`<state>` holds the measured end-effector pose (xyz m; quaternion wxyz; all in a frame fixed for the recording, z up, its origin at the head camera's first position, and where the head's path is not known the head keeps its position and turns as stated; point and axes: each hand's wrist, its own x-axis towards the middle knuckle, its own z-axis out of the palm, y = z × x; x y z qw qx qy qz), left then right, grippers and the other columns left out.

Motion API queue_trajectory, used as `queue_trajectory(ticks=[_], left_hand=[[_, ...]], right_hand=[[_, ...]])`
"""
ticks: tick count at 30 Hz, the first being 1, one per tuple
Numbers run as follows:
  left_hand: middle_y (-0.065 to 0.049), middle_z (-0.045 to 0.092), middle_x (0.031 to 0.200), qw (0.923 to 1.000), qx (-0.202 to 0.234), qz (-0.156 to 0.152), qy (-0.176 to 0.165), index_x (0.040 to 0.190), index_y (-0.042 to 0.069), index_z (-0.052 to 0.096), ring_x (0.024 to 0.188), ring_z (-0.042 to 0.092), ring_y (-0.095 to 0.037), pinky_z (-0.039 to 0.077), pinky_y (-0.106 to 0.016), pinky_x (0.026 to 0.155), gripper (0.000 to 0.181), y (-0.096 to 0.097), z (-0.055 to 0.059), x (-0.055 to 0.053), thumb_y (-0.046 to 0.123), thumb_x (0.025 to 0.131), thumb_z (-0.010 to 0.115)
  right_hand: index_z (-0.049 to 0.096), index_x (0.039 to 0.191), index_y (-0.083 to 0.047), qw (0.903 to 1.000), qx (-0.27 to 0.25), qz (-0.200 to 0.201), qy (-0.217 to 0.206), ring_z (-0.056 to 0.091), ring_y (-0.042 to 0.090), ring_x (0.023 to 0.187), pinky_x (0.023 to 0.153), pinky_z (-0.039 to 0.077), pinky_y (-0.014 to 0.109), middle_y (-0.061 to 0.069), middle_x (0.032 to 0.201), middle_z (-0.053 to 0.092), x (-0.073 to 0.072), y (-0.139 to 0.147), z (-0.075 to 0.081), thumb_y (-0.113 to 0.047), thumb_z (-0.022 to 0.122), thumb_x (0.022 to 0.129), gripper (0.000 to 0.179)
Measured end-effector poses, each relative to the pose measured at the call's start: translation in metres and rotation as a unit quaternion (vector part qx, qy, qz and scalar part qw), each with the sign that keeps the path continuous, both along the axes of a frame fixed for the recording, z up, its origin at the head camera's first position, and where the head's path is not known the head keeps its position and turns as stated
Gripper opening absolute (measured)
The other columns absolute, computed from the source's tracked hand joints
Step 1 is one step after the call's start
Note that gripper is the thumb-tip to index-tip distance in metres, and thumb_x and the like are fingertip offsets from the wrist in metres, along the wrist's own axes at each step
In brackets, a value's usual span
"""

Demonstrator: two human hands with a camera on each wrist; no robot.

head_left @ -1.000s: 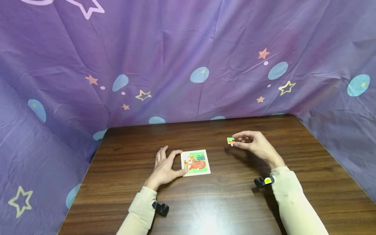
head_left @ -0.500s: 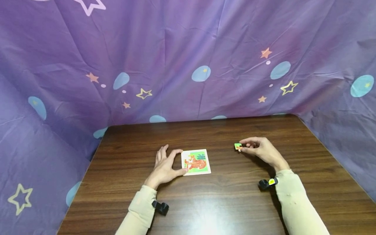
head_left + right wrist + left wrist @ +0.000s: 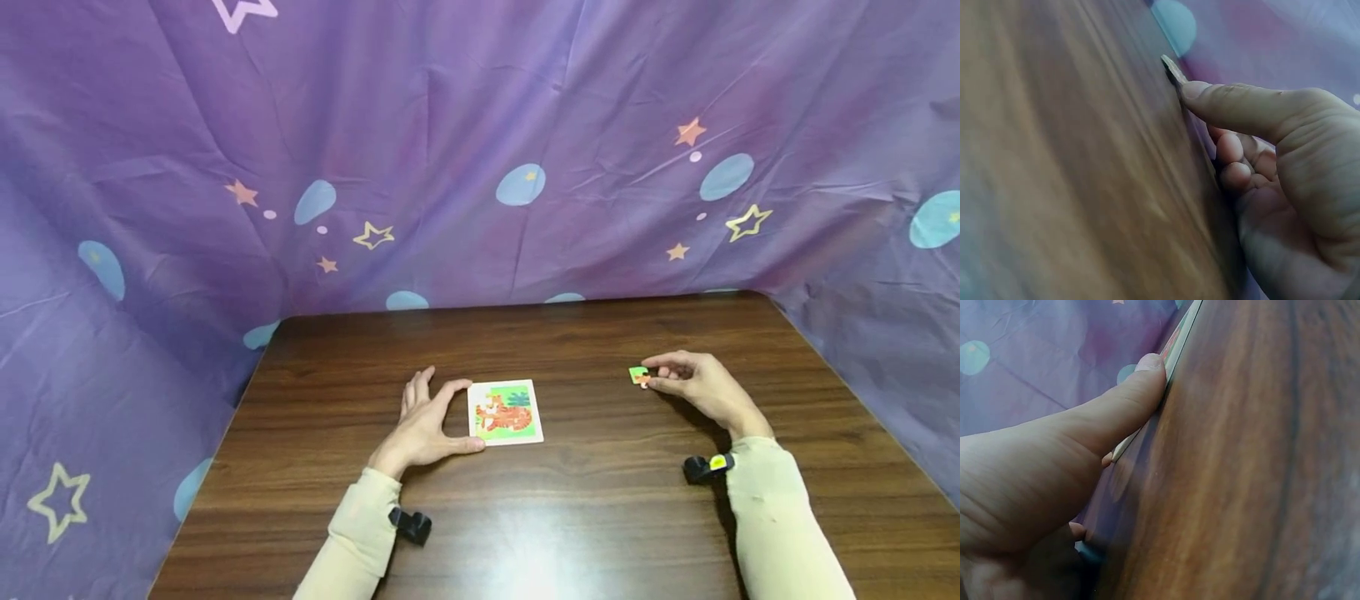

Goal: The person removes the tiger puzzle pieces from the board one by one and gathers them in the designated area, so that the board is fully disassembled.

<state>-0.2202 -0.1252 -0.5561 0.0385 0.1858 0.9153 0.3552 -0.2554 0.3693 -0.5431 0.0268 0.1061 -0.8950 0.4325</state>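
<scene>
Left hand (image 3: 422, 425) braced against the left edge of the puzzle board (image 3: 505, 412), thumb (image 3: 1124, 406) pressed along its near side and fingers spread straight over the far-left corner: steadying, not clasping. Board flat near the middle of the wooden table (image 3: 585, 517), tiger picture facing up. Right hand (image 3: 701, 390) well apart to the right, toward the table's right edge, pinching a small green-and-orange puzzle piece (image 3: 639, 377) between thumb and forefinger; piece held low over the wood, seemingly just touching it, though hard to tell. Pinch taken at the very rim of the piece, as seen edge-on in the right wrist view (image 3: 1173, 70), so a likely slip or flip with any twist of the fingers. Thin card, prone to bending if squeezed harder. Board held only by side pressure, so apt to slide away rightward or pivot if nudged from the left. Glossy tabletop, little friction to stop either from skating.
</scene>
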Motion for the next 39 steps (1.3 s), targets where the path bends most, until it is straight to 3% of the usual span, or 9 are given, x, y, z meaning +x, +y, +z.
queue_trajectory(ticks=[12, 24, 32, 39], left_hand=[[-0.031, 0.006, 0.181, 1.0, -0.007, 0.004, 0.0, 0.164, 0.032, 0.049, 0.168, -0.003, -0.053, 0.003, -0.073, 0.134, 0.104, 0.004, 0.001, -0.004, 0.055, 0.077, 0.1], [-0.032, 0.007, 0.18, 1.0, -0.001, 0.007, 0.0, 0.163, 0.031, 0.049, 0.167, -0.002, -0.055, 0.003, -0.074, 0.133, 0.103, 0.006, 0.004, -0.002, 0.055, 0.077, 0.1], [-0.032, 0.006, 0.181, 0.9999, -0.005, 0.009, 0.005, 0.163, 0.032, 0.049, 0.168, -0.003, -0.054, 0.002, -0.074, 0.134, 0.101, 0.006, 0.002, -0.001, 0.056, 0.079, 0.098], [-0.033, 0.007, 0.18, 1.0, -0.002, 0.008, 0.005, 0.162, 0.031, 0.049, 0.167, -0.002, -0.057, 0.003, -0.076, 0.132, 0.103, 0.004, 0.003, 0.003, 0.058, 0.077, 0.099]], right_hand=[[0.079, 0.129, 0.001, 0.9999, 0.004, 0.011, 0.003, 0.062, 0.004, 0.082, 0.069, 0.052, 0.019, 0.007, 0.095, 0.072, 0.0, 0.009, 0.001, -0.01, 0.087, 0.097, 0.035], [0.072, 0.138, 0.005, 0.9996, 0.001, 0.011, -0.025, 0.062, 0.007, 0.085, 0.073, 0.053, 0.018, 0.011, 0.101, 0.071, -0.003, 0.009, 0.005, -0.011, 0.086, 0.099, 0.045], [0.065, 0.145, 0.007, 0.9966, -0.081, 0.008, -0.014, 0.068, 0.006, 0.085, 0.069, 0.057, 0.022, 0.009, 0.103, 0.075, -0.006, 0.0, 0.013, -0.01, 0.084, 0.101, 0.05], [0.068, 0.141, 0.002, 0.9863, -0.159, 0.016, 0.04, 0.069, 0.007, 0.085, 0.072, 0.058, 0.023, 0.005, 0.102, 0.072, -0.006, -0.041, 0.038, -0.007, 0.081, 0.102, 0.042]])
